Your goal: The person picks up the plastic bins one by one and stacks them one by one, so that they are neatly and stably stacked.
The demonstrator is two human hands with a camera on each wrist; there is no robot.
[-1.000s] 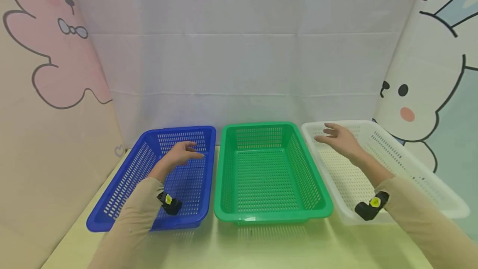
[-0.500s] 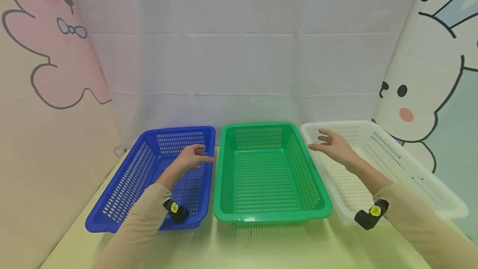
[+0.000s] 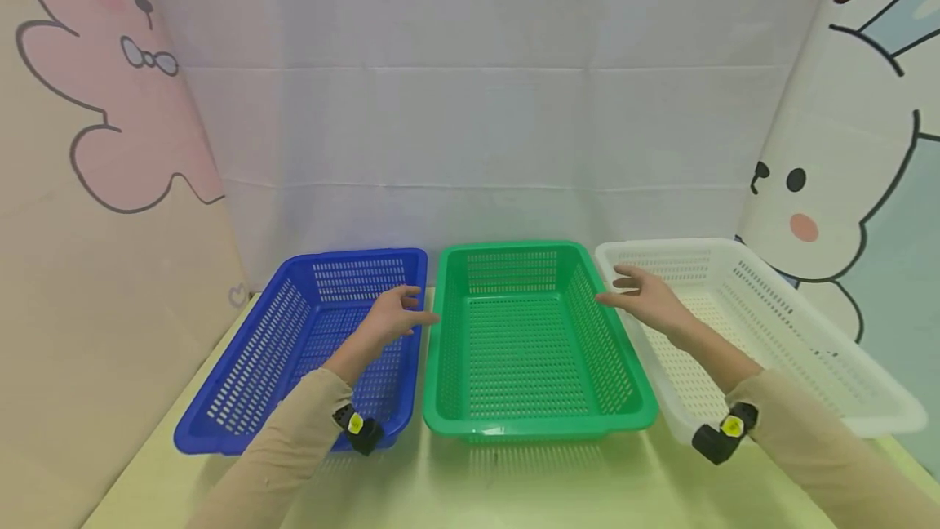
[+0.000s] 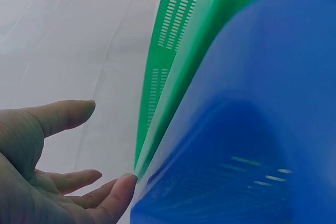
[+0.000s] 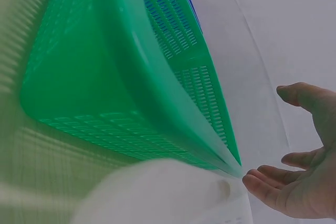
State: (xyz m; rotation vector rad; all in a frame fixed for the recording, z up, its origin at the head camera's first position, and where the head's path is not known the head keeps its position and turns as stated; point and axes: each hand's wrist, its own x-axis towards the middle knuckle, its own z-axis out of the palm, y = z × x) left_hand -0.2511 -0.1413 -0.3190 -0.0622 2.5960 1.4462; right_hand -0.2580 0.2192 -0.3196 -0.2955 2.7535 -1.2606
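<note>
My left hand (image 3: 389, 318) hovers over the right rim of the blue plastic basket (image 3: 268, 349), its thumb pointing at the left rim of the green basket (image 3: 543, 424). My right hand (image 3: 649, 300) is above the left side of the white basket (image 3: 778, 325), thumb near the green basket's right rim. Both hands hold nothing, with fingers spread and loosely bent. In the left wrist view, the fingertips of the left hand (image 4: 58, 166) appear beside the rims; whether they touch is unclear. The right wrist view has the right hand (image 5: 304, 166) likewise beside the green rim.
The three perforated baskets stand side by side on a pale yellow-green table (image 3: 499, 488). A white cloth (image 3: 470, 104) hangs behind them. Printed cloth with cartoon animals flanks both sides. Each sleeve carries a black wrist camera (image 3: 360, 429).
My left hand has moved right, from over the blue basket to the green basket's left rim. My right hand has moved left and slightly down, to near the green basket's right rim.
</note>
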